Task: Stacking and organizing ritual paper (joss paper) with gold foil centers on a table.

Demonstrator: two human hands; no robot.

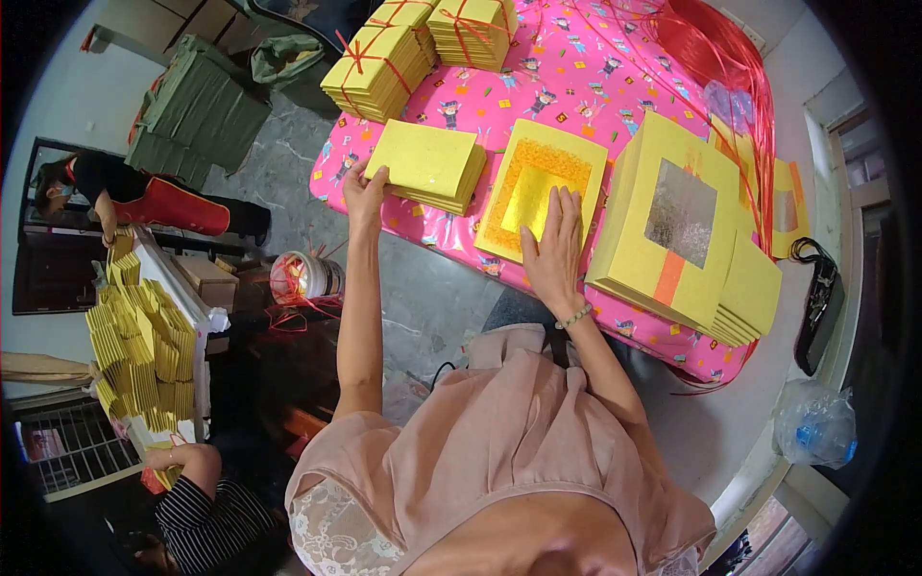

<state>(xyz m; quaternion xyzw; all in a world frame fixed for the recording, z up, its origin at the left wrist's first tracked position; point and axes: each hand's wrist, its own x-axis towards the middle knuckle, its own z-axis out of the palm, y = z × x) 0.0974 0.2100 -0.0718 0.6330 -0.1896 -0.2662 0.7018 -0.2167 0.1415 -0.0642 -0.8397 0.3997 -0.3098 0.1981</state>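
Observation:
My left hand [365,199] is at the near left corner of a low stack of folded yellow paper [427,158], with its thumb and fingers closed on the edge. To the right lies a yellow paper sheet [492,221] with an orange patterned border and a shiny gold rectangle in its middle. My right hand [555,245] rests on this sheet, fingers stretched out over the gold part. Beside it stands a thick pile of larger yellow paper [624,221], topped with a silver square and an orange strip.
A pink patterned cloth [538,96] covers the table. Bundles of yellow paper [379,72] tied with red string stand at the back left. Red plastic ribbon [715,58] hangs at the back right. Two people work at a side table with yellow stacks [144,346]; a bucket [305,276] stands nearby.

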